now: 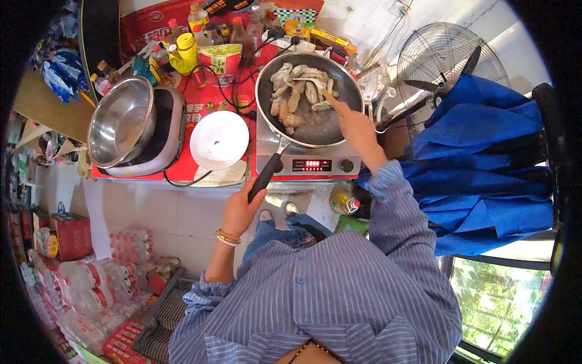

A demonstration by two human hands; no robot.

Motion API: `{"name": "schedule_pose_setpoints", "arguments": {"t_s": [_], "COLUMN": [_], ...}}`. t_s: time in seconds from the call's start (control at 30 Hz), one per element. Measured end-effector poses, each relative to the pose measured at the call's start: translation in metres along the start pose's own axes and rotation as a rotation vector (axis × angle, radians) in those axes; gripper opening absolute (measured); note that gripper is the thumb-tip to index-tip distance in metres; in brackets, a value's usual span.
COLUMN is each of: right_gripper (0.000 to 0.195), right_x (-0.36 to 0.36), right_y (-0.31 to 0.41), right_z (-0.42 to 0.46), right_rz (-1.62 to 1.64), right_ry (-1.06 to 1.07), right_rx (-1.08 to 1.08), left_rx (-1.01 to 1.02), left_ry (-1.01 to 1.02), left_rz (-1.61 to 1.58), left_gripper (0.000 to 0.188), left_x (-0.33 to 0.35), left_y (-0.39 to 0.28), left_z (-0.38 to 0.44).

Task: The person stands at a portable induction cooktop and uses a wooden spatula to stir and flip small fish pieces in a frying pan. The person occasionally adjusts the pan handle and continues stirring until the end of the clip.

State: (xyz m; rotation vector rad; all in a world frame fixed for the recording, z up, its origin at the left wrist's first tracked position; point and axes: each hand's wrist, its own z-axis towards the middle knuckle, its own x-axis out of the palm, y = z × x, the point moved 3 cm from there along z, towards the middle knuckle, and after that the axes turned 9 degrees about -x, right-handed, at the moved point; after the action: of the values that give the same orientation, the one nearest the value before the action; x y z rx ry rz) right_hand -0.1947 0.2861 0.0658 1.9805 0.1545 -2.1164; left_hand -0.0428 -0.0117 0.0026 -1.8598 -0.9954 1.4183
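My left hand (242, 205) grips the black handle (266, 176) of a dark frying pan (313, 132), which sits on a steel-cased electric cooktop (273, 157) with a lit red display. Several browned meat pieces (295, 94), perhaps chicken wings, lie mostly in the pan's far and left parts. Over the pan, my right hand (361, 129) holds a cooking utensil (328, 96) with a wood-coloured handle. Its pale head rests among the meat; whether it is a spoon or a spatula cannot be told. A white bowl (219, 140) stands left of the cooktop.
At left, a steel basin (120, 120) sits on a second cooker (170, 132). Sauce bottles (198, 20), a yellow bottle (186, 48) and black cables (234, 88) crowd the red tabletop's back. A fan (448, 59) and blue cloth (482, 182) flank the right; an oil bottle (344, 202) stands below.
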Motion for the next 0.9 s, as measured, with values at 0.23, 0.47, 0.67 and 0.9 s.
{"name": "schedule_pose_setpoints", "arguments": {"t_s": [0.23,0.47,0.67,0.9], "right_gripper": [0.026,0.038,0.052,0.039], "right_x": [-0.068,-0.023,0.026,0.016], "right_y": [-0.019,0.022,0.045,-0.010], "right_z": [-0.108,-0.114,-0.023,0.012], "right_rz": [0.230,0.117,-0.015,0.070], "right_ry": [0.071,0.063,0.054,-0.094], "right_rx": [-0.126,-0.175,-0.035,-0.018], "left_rx": [0.028,0.006,-0.013,-0.020], "left_ry": [-0.020,0.015,0.031,0.017], "left_rz": [-0.009,-0.017,-0.032,-0.045], "left_gripper": [0.044,0.044,0.045,0.043], "left_x": [0.000,-0.001,0.000,0.000], "left_y": [-0.001,-0.006,-0.001,-0.006], "left_z": [0.001,0.000,0.000,0.002]}}
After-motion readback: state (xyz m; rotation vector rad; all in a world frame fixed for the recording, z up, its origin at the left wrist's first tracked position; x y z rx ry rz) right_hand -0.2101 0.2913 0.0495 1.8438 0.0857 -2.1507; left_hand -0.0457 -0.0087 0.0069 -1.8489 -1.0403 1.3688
